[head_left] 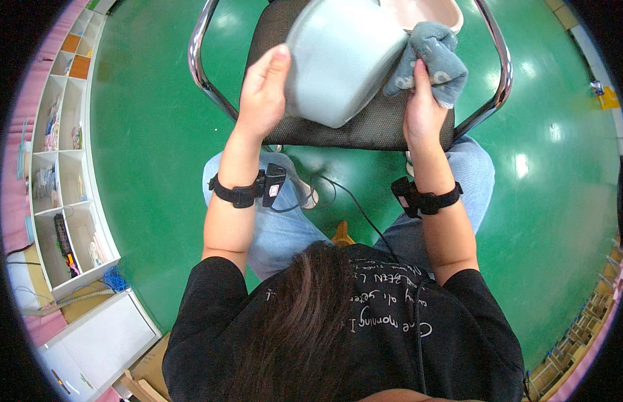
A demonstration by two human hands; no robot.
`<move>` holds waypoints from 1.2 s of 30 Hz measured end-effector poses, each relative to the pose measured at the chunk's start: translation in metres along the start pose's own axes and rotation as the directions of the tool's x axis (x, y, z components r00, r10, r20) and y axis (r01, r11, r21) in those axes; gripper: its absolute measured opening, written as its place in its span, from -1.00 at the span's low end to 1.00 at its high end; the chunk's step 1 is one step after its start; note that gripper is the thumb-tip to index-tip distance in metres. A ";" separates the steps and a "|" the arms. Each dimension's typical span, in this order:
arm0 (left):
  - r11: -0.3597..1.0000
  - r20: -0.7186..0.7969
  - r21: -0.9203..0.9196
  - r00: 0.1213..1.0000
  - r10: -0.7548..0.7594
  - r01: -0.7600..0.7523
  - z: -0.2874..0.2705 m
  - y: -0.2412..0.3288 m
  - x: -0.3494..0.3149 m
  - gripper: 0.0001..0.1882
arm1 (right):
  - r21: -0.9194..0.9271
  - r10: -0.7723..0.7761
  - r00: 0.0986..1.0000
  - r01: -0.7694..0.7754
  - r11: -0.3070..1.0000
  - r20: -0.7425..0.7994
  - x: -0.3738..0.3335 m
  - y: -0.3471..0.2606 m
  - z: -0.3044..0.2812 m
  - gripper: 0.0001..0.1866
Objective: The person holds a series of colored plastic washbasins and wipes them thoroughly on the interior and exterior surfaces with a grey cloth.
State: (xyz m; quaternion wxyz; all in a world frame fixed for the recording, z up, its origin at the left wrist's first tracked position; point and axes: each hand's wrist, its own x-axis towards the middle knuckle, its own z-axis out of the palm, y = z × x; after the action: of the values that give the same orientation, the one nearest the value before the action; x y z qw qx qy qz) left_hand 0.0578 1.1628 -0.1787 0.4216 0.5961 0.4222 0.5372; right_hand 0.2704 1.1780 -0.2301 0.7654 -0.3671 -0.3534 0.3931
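Note:
A pale blue plastic basin (341, 63) is tilted on its side above a dark mesh chair seat (365, 134). My left hand (265, 87) grips the basin's left side, the thumb up at its edge. In my right hand (425, 107) is a bunched grey-blue cloth (435, 60) with pale markings, pinched under the thumb, close against the basin's right side. Behind them a pinkish-beige basin (425, 12) rests at the far end of the seat, partly hidden by the cloth and the blue basin.
Chrome chair arms (201, 60) curve up on both sides of the seat. A black cable (358, 208) hangs between my knees from the wrist straps. White shelving (73, 174) with small items stands along the left. Green floor (150, 120) surrounds the chair.

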 end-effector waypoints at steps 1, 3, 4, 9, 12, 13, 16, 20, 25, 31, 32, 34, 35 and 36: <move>0.997 0.040 0.072 0.999 -0.006 0.003 0.001 -0.003 -0.002 -0.58 | -0.068 -0.048 0.998 0.051 0.996 0.045 0.001 -0.004 -0.004 -0.62; 0.987 0.053 0.140 0.996 0.075 -0.082 0.010 -0.004 -0.005 -0.59 | -0.200 -0.211 0.966 0.239 0.950 0.152 -0.002 -0.015 -0.008 -0.61; 0.993 0.083 0.073 0.993 0.088 -0.094 0.015 0.000 -0.005 -0.59 | -0.285 -0.281 0.925 0.350 0.892 0.257 -0.003 -0.022 -0.009 -0.60; 0.982 0.208 0.144 0.974 0.091 -0.122 0.011 -0.002 -0.004 -0.60 | -0.203 -0.503 0.521 0.806 0.556 0.689 0.008 -0.039 -0.001 -0.63; 0.969 0.255 0.183 0.960 0.117 -0.167 0.012 -0.001 -0.005 -0.62 | -0.261 -0.393 0.762 0.576 0.775 0.514 -0.003 -0.031 -0.009 -0.60; 0.960 0.290 0.200 0.948 0.132 -0.196 0.013 0.000 -0.004 -0.63 | -0.239 -0.412 0.785 0.558 0.795 0.462 -0.002 -0.026 -0.012 -0.60; 0.949 0.347 0.202 0.924 0.163 -0.243 0.013 0.013 -0.009 -0.65 | -0.225 -0.307 0.932 0.346 0.911 0.191 0.002 -0.025 -0.016 -0.67; 0.956 0.346 0.137 0.917 0.201 -0.261 0.007 0.015 -0.014 -0.64 | -0.066 0.011 1.000 -0.011 0.998 -0.001 0.033 -0.014 -0.029 -0.72; 0.984 0.158 -0.034 0.971 0.177 -0.174 -0.007 0.013 -0.018 -0.61 | 0.081 0.281 0.957 -0.275 0.958 -0.070 0.040 -0.003 -0.034 -0.71; 0.970 0.027 -0.186 0.986 0.166 -0.158 -0.013 -0.002 -0.018 -0.62 | 0.306 0.516 0.851 -0.520 0.797 0.101 0.036 0.001 -0.034 -0.73; 0.971 -0.002 -0.185 0.988 0.152 -0.150 -0.012 -0.004 -0.018 -0.64 | 0.306 0.516 0.851 -0.520 0.798 0.100 0.035 0.000 -0.033 -0.73; 0.973 -0.032 -0.181 0.990 0.139 -0.143 -0.014 -0.002 -0.018 -0.66 | 0.241 0.584 0.806 -0.587 0.773 0.093 0.032 -0.002 -0.032 -0.71; 0.968 0.062 -0.062 0.967 0.246 -0.243 -0.017 0.001 -0.016 -0.67 | 0.242 0.584 0.806 -0.587 0.772 0.094 0.032 0.000 -0.033 -0.71; 0.937 0.168 0.045 0.927 0.335 -0.347 -0.020 0.003 -0.014 -0.66 | 0.194 0.614 0.784 -0.618 0.761 0.088 0.031 0.002 -0.034 -0.70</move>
State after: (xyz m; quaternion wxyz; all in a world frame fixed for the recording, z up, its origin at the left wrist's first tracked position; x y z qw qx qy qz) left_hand 0.0368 1.1494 -0.1783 0.3315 0.7162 0.2972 0.5373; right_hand 0.3117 1.1957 -0.2407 0.6250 -0.3752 -0.1764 0.6615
